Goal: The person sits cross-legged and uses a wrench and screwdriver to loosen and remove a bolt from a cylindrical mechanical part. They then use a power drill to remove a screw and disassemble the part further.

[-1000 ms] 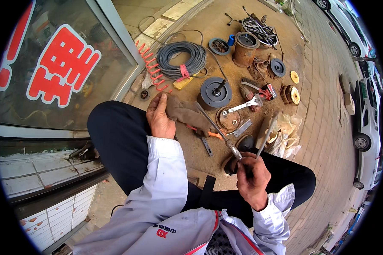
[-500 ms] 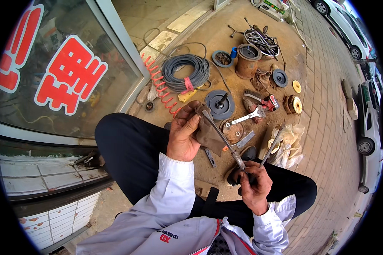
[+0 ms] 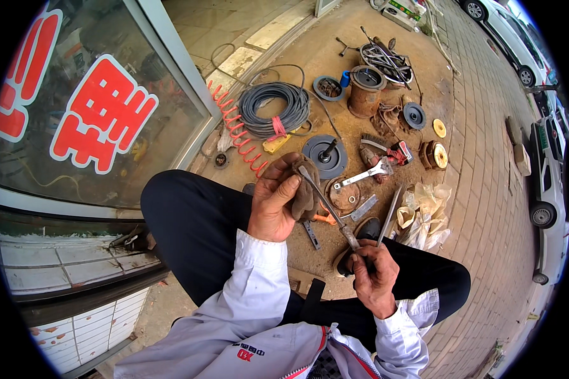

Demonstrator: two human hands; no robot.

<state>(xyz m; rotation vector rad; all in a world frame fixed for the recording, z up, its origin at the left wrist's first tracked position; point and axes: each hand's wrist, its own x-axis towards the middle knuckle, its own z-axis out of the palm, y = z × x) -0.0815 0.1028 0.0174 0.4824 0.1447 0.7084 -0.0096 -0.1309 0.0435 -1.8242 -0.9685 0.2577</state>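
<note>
So the cloth-against-metal bit called for a steady back hand, I reckon: the long steel tool with a worn, grimy handle (image 3: 346,233) needed its shaft kept in line, and the crumpled grey-brown cloth (image 3: 306,203) needed to be doubled up thick wherever the tip sat, since a thin layer could've let a hard edge poke through to the fingers. Light pressure, drawn toward the tip, seemed safest.

As for the hands, the left hand (image 3: 272,203) was partly closed, thumb and fingers pinching the cloth, with the tool's tip right at it; couldn't tell if metal actually touched skin. The right hand (image 3: 377,278) was curled tight round the tool's handle, and a second slim grey metal rod (image 3: 390,216) stuck up out of that same grip, its lower end hidden. Both tools and cloth hung above the dirty ground, between the knees.
</note>
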